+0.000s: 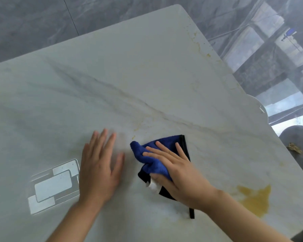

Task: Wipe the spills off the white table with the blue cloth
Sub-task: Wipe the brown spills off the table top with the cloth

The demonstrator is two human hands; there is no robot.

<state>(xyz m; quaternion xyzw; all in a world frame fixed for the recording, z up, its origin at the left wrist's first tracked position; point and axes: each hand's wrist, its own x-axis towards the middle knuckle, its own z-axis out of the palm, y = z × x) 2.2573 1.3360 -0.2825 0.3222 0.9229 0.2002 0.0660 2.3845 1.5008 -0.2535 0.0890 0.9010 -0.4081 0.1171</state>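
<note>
The white marble-look table [112, 70] fills most of the view. My right hand [177, 170] presses down on the crumpled blue cloth [150, 154], which has a black edge, near the table's front middle. My left hand [99, 163] lies flat on the table just left of the cloth, fingers spread, holding nothing. A large yellow spill [255, 199] sits to the right of my right forearm. Faint yellow smears [138, 125] lie just beyond the cloth. More yellow spots [197, 42] run along the far right edge.
A ceiling light's reflection [54, 186] shows on the table at the lower left. Grey tiled floor [33, 23] lies beyond the far edge. A grey seat with a brown scrap [295, 148] stands past the table's right edge.
</note>
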